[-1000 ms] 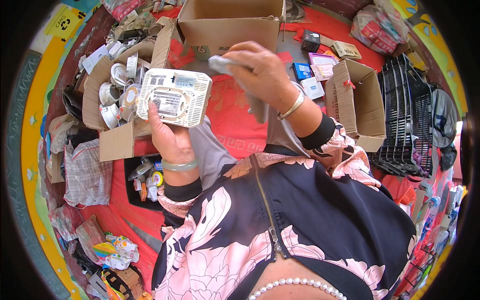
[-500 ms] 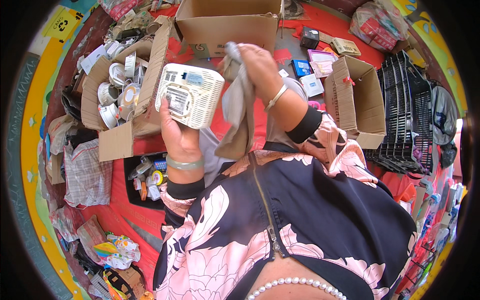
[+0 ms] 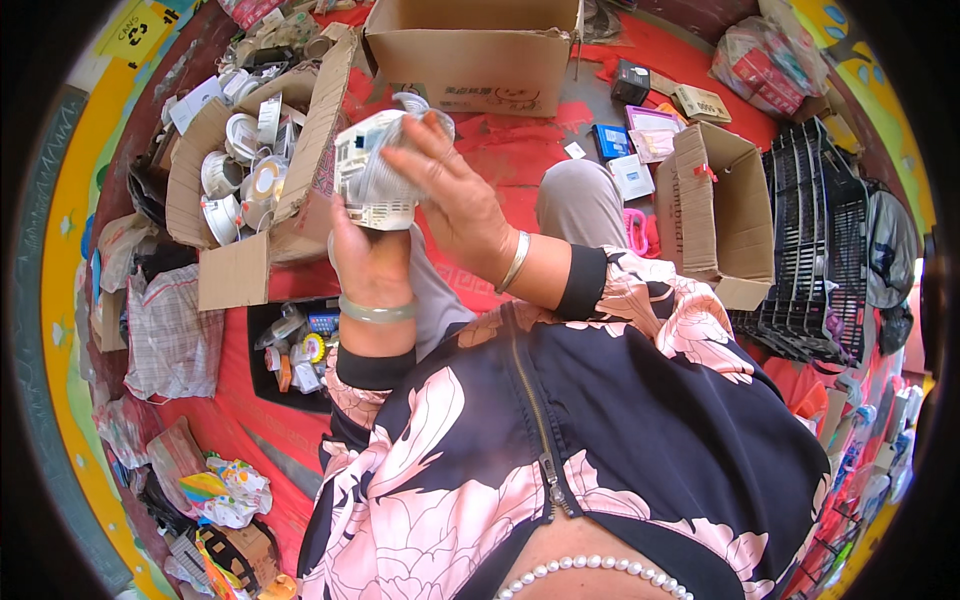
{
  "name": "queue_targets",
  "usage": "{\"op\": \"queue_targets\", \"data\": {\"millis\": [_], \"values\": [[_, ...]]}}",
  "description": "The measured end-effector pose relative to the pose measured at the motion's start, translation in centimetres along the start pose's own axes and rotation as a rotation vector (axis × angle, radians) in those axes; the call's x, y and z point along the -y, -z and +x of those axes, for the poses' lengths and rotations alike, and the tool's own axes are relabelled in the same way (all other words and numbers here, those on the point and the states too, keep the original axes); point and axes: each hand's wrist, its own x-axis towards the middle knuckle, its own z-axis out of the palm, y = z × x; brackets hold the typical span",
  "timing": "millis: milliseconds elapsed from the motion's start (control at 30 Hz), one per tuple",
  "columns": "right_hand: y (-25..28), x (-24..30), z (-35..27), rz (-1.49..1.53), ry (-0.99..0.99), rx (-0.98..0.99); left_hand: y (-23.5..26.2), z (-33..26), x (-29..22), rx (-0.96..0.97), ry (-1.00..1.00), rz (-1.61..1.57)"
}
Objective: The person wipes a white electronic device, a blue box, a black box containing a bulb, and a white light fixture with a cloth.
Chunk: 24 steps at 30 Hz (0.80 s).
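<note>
White round fittings (image 3: 235, 170) in cardboard box (image 3: 300, 190)

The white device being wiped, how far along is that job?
Midway, it seems. Done, probably: the open cardboard box on the person's left already holds a heap of similar white round pieces. In hand: the left hand grips the white device from below while the right hand presses a grey cloth onto it. Left: nothing shows how many pieces remain.
</note>
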Motion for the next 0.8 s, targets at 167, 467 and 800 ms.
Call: {"op": "queue_targets", "data": {"millis": [167,467,800], "values": [[-0.3,0.7,-1.6,-0.196,0.317,0.194,2.0,-0.2,-1.5,0.269,0.083,-0.091],[2.4,-1.5,-3.0,-0.341,0.638,0.28,0.5,-1.6,-0.1,-0.012,-0.025,-0.061],[6.4,-10.7,-3.4,0.074,-0.363,0.007,12.2,-7.9,-10.0,-0.296,-0.438,-0.035]]}}
